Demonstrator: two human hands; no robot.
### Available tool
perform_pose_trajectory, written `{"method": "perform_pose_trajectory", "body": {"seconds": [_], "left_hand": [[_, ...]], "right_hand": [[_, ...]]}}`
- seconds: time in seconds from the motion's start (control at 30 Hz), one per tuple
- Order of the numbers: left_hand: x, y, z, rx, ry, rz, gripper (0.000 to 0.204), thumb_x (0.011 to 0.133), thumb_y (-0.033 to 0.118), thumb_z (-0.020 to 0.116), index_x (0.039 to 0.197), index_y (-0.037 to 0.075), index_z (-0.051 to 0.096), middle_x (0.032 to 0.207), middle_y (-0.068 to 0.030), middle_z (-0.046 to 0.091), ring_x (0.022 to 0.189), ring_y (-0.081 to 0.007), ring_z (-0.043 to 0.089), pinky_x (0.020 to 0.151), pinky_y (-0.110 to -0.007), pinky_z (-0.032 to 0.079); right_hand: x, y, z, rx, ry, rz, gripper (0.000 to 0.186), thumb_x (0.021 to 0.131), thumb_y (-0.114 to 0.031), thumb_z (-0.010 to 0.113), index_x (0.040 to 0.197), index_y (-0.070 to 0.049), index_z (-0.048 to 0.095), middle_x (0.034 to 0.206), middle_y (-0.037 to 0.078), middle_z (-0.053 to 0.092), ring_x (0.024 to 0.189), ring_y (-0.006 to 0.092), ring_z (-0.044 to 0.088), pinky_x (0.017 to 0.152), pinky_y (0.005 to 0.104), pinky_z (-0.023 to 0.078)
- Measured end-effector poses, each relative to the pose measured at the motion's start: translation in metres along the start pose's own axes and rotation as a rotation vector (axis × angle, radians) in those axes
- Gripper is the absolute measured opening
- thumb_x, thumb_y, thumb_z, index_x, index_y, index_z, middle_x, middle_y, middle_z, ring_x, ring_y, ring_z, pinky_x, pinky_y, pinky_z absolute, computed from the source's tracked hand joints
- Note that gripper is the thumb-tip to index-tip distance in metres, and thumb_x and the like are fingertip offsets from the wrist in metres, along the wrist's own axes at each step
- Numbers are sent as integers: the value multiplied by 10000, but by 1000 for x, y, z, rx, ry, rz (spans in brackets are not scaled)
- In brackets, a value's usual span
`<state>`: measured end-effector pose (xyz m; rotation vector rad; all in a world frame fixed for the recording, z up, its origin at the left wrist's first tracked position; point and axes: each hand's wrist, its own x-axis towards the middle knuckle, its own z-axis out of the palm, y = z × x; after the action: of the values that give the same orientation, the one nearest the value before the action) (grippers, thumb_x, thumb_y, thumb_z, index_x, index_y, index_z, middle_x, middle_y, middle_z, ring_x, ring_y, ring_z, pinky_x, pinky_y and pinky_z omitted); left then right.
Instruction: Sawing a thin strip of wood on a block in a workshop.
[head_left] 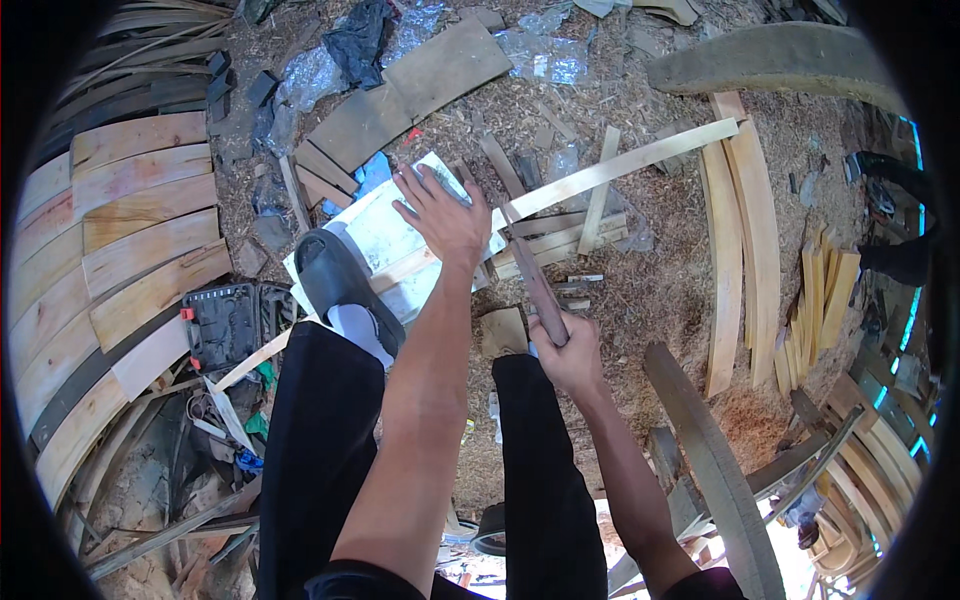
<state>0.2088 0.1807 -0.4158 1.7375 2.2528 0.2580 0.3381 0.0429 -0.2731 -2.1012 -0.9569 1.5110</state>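
My left hand (446,216) lies with fingers spread on a white board (372,232), pressing beside a long pale wooden strip (640,165). The strip runs across the board and out to the upper right. My left foot, in a dark sandal (335,272), rests on the strip and board. My right hand (574,356) is closed round the near end of a long brown bar-shaped tool (536,282). Its far end meets the strip just right of the board's edge. Whether it is a saw or a blade, I cannot tell.
Planks (150,190) are stacked at left, above an open black tool case (222,326). Long boards (755,230) lie at right, near a dark curved beam (700,450). Wood offcuts (565,240) and plastic sheeting (545,60) litter the ground. Another person's legs (900,262) show far right.
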Motion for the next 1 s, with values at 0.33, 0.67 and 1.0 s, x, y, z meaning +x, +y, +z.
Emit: {"method": "perform_pose_trajectory", "body": {"seconds": [0.33,0.67,1.0], "left_hand": [[1,-2,4,14,8,7,764,849,380,523,1427,-88,349,1570,-234,193,1496,-352,61,1190,-537,30],[3,2,5,-7,31,11,768,845,390,527,1421,-86,351,1551,-248,231,1491,-364,73,1190,-543,31],[1,-5,6,-20,52,18,759,864,397,515,1422,-91,351,1550,-237,238,1491,-360,77,1193,-533,33]], "right_hand": [[11,10,4,14,38,-79,213,798,-203,669,787,10,676,601,193,588,579,305,664,578,382,496],[8,3,7,8,83,-125,219,788,-191,677,795,28,686,612,196,603,561,277,659,561,366,486],[11,9,4,3,44,-135,219,779,-203,677,756,15,673,588,195,586,554,329,639,558,387,480]]}}
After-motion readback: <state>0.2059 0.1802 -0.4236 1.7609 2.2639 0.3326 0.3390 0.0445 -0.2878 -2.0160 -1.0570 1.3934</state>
